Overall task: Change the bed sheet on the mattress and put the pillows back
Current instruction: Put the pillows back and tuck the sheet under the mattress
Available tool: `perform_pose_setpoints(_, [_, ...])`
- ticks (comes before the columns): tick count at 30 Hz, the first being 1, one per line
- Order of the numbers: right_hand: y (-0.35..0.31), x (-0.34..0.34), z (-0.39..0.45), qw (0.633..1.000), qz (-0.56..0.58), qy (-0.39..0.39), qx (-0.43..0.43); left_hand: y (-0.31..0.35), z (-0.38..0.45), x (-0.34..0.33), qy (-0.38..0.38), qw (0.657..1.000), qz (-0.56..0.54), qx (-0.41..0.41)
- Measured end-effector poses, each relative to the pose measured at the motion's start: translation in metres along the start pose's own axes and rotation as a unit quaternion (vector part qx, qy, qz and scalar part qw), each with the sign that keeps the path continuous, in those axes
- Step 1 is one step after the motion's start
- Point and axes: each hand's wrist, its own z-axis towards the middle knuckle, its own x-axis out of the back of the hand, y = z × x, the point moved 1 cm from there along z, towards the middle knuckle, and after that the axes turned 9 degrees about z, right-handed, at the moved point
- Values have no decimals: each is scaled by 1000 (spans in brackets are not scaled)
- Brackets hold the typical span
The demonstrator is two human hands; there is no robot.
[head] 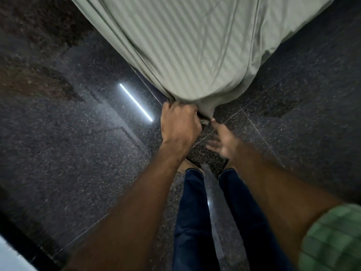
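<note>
At the mattress corner the left hand (180, 122) clenches the bunched green sheet (187, 55) while the right hand (224, 139) hangs released, so a one-sided tug could pull it off.

Pale green striped bed sheet (187, 45), creased, draped over the mattress corner.

Dark speckled polished stone floor (58, 153), thin tile joints running diagonally. Bright reflection of a tube light (136, 102) on the floor left of centre. Reddish-brown patch (35, 81) at upper left. Pale surface (9, 259) at bottom-left corner.
</note>
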Motion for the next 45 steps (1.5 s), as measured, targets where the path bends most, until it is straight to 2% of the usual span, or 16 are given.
perform_pose_setpoints(4, [3, -45, 5, 982, 117, -143, -24, 16, -24, 8, 20, 931, -306, 198])
perform_pose_setpoints(6, [-2, -70, 11, 979, 152, -138, -17, 16, -30, 5, 58, 903, -359, 228])
perform_pose_setpoints(11, [-33, -71, -7, 994, 81, 41, 67, 11, -29, 3, 85, 921, -341, 171])
perform_pose_setpoints(14, [-36, -48, -23, 996, 40, 31, 79, 19, -23, 9, 67, 954, -282, 75])
perform_pose_setpoints(16, [-35, -44, -26, 993, 47, 38, 100, 24, -15, 9, 1, 971, -234, 41])
perform_pose_setpoints(20, [-32, -46, -12, 972, 104, 126, 166, 30, -2, -4, -121, 965, -210, 95])
perform_pose_setpoints(23, [-41, -30, -3, 949, 211, 93, 216, 41, 8, -4, -127, 950, -235, 160])
perform_pose_setpoints(25, [-63, -19, 3, 945, 221, 55, 235, 54, 15, -14, -173, 907, -312, 224])
perform_pose_setpoints(28, [-99, -18, 9, 958, 91, 57, 266, 75, 24, -36, -193, 798, -458, 342])
perform_pose_setpoints(30, [-109, -15, 10, 951, -69, 106, 281, 84, 28, -63, -184, 761, -496, 376])
perform_pose_setpoints(34, [-97, 13, 25, 883, -386, 169, 206, 95, 34, -81, -198, 768, -475, 381])
perform_pose_setpoints(37, [-91, 18, 38, 849, -460, 171, 193, 98, 37, -87, -217, 803, -427, 354])
perform_pose_setpoints(40, [-107, 7, 50, 851, -472, 154, 170, 91, 37, -92, -241, 810, -422, 328])
perform_pose_setpoints(42, [-121, 4, 61, 865, -462, 125, 153, 84, 39, -91, -238, 769, -472, 360])
perform_pose_setpoints(43, [-126, 5, 63, 877, -447, 101, 147, 82, 41, -89, -213, 722, -527, 395])
perform_pose_setpoints(45, [-130, 9, 68, 921, -365, 55, 124, 83, 48, -87, -142, 576, -656, 467])
